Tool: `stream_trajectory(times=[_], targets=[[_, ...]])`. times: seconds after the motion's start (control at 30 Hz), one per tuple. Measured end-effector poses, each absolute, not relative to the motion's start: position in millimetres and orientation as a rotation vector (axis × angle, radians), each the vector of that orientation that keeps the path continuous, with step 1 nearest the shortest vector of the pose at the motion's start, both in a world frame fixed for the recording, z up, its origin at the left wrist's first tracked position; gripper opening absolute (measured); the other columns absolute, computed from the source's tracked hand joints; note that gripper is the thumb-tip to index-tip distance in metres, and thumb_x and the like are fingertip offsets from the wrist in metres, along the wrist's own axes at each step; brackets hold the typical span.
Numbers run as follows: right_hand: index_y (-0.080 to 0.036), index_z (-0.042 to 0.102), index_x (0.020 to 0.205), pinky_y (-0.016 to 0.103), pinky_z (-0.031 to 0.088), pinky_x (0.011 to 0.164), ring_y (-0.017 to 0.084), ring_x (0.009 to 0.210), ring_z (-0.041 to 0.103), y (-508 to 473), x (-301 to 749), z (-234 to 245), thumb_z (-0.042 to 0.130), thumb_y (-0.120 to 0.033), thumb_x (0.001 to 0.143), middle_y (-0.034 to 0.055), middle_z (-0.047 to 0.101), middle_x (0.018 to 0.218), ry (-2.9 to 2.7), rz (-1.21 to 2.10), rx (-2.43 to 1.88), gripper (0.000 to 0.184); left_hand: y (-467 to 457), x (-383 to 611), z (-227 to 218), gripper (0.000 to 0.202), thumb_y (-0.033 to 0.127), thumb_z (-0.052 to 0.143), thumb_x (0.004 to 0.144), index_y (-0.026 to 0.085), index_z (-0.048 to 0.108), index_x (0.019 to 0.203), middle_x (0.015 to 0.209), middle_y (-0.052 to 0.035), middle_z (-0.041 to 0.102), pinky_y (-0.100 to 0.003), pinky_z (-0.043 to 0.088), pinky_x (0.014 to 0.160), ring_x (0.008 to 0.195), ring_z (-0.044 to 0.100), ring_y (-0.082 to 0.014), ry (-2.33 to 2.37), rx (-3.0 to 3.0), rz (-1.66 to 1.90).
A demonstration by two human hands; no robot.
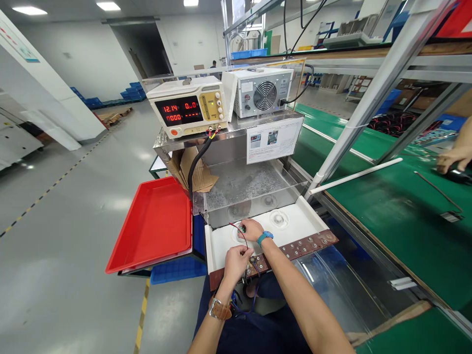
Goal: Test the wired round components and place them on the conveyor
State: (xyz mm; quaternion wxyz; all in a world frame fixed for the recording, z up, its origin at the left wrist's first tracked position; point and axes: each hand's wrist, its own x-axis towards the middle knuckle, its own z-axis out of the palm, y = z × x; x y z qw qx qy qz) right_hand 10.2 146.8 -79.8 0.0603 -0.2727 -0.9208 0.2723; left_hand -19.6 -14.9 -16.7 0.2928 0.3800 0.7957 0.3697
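My right hand (252,229), with a teal band at the wrist, pinches a small green circuit board (242,228) above the white tray (295,235). From the board a thin red and black wire (243,235) arches down to my left hand (236,263). The left fingers are closed on the wire's lower part, close to the brown strip with metal studs (308,245) along the tray's front edge. Dark and blue leads (254,295) hang below that strip. Fingers hide part of the board.
A power supply (188,105) with red digits and a grey fan unit (263,93) stand on the metal shelf. At left lies a red tray (157,221). On the right, beyond a metal post (368,93), another person's hand (455,155) is over the green belt (391,206).
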Motion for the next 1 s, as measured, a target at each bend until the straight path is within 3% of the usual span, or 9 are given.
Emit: stream_trajectory(times=[1.0], targets=[[-0.018, 0.063, 0.094, 0.026, 0.038, 0.076, 0.019, 0.089, 0.055, 146.8, 11.7, -72.0, 0.066, -0.040, 0.073, 0.0049, 0.063, 0.095, -2.836, 0.804, -0.790, 0.030, -12.4, -16.1, -12.1, 0.029, 0.042, 0.059, 0.081, 0.017, 0.071, 0.072, 0.073, -0.0026, 0.071, -0.024, 0.035, 0.062, 0.068, 0.061, -0.0157, 2.211, 0.949, 0.794]])
